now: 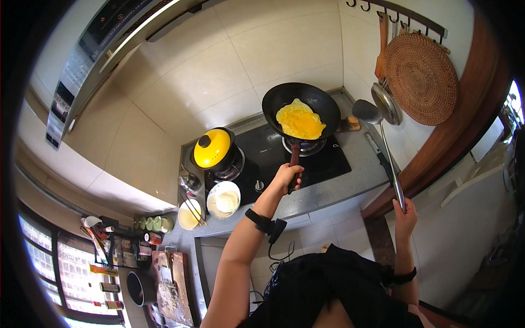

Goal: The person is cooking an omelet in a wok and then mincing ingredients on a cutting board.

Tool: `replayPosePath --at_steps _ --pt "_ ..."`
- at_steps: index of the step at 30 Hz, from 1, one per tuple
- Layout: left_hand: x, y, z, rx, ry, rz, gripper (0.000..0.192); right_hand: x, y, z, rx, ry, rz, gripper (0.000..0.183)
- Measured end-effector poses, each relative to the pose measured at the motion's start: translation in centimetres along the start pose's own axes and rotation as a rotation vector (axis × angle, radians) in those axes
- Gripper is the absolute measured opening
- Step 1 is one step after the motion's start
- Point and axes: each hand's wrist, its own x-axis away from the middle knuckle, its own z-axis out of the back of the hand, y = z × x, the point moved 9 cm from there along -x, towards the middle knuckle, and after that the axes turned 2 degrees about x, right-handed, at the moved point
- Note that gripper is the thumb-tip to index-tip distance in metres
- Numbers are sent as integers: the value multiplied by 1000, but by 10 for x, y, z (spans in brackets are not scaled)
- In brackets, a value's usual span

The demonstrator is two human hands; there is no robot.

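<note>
My left hand (pixel 288 177) grips the dark red handle of a black wok (pixel 328 107), which is over the right burner (pixel 318 148) of the black glass cooktop (pixel 328 164). Inside the wok lies a flat yellow sheet of egg (pixel 301 119) with an uneven rim. Out to the right, my right hand (pixel 406 217) holds the metal handle of a spatula (pixel 389 151). Its dark blade is raised beside the wok, apart from the egg.
A black pot with a yellow lid (pixel 212 148) stands on the left burner. Nearer are a bowl of white powder (pixel 223 199) and a bowl with chopsticks (pixel 190 214). A knife (pixel 379 153) lies at the counter's right. Chopped food covers part of a cutting board (pixel 180 287). A woven trivet (pixel 421 80) hangs on the wall.
</note>
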Motion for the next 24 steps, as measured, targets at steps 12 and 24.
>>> replayPosePath --at_steps 12,24 --pt "0 -2 4 -17 4 3 12 0 -10 -6 -12 -17 30 17" --pt "-1 -6 8 -18 10 -2 12 0 -3 -6 -6 -15 13 18"
